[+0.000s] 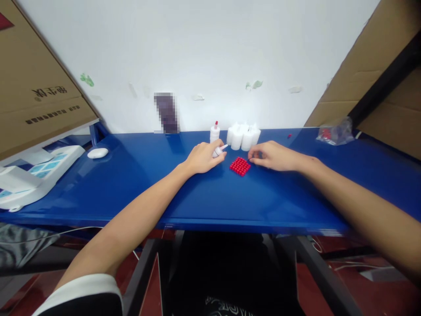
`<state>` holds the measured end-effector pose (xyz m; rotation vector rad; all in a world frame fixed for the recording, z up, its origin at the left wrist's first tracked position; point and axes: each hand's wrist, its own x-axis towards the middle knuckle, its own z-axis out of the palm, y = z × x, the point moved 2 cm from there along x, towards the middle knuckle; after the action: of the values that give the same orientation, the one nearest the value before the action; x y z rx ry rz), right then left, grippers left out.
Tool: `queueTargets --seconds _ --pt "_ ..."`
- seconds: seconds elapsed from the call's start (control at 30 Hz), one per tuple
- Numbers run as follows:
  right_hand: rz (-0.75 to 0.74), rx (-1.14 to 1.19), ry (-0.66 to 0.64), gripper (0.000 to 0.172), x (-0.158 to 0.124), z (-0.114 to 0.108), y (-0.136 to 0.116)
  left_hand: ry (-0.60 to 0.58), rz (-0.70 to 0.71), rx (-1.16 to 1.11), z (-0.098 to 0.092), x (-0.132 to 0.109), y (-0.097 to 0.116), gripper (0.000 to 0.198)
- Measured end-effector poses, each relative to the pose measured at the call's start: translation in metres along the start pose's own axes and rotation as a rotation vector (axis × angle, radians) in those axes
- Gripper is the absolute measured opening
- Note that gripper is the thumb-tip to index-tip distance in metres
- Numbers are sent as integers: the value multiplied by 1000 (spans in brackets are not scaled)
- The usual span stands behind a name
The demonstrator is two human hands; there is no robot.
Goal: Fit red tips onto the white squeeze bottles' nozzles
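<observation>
While one capped bottle [215, 134] stood on the desk [200, 197], the white bottles [246, 138] showed no red on top

As the left hand [204, 158] wrapped around a tilted bottle [217, 152], its nozzle bare, the right hand [271, 156] bent its fingers beside the grid of red caps [240, 166]; couldn't tell if they pinched one. Capping looked barely begun: one done, held bottle and cluster left. Bottle contents couldn't be told; the clear bag [338, 131] at right held something red.
</observation>
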<state>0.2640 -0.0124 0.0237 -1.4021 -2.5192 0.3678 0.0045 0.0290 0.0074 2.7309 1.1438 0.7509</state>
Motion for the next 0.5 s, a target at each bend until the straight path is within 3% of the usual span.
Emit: queueTargets --seconds 0.33,0.5 --pt "99 36 46 7 -3 -6 -13 -3 15 -9 0 0 0 31" --pt "98 83 13 15 -3 -9 -14 -14 19 -18 -1 0 0 32"
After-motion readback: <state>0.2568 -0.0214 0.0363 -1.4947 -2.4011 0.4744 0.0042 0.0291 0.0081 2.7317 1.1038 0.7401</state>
